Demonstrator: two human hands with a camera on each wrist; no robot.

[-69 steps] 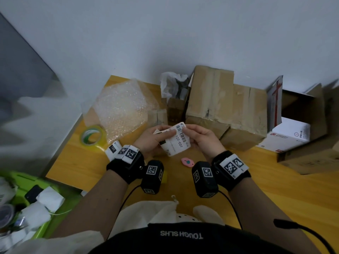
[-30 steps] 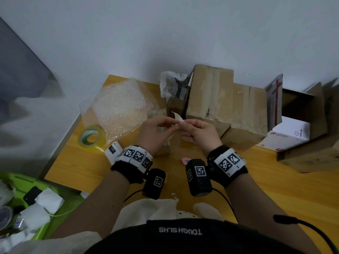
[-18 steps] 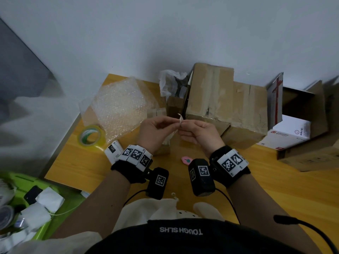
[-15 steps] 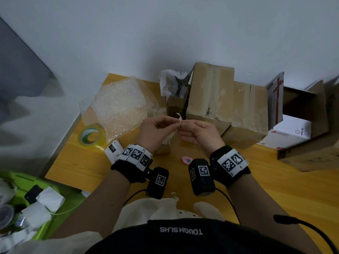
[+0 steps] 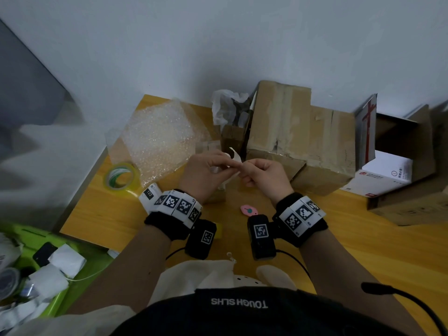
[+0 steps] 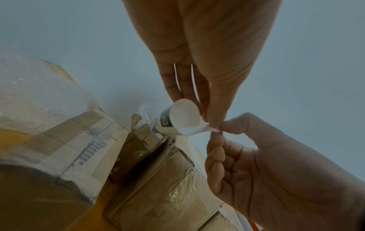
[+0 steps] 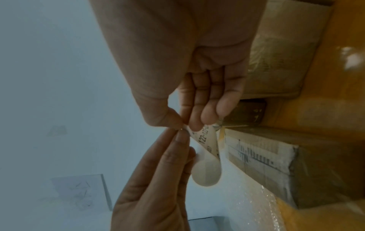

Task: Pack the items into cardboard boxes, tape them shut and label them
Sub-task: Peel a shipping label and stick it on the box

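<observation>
Both hands, left hand (image 5: 206, 173) and right hand (image 5: 263, 175), pinch one corner of the thin curling white paper label (image 6: 182, 120); light, floppy, sticky, best peeled from that corner.

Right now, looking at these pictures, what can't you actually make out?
- Label: in the head view both hands cover most of it; its print is too small.
- Label text: right wrist view shows it curled, fingers hiding part.
- Open box, head view: contents cut off by the right edge.
- Green bin, head view: items blurred and cut off at the corner.
</observation>
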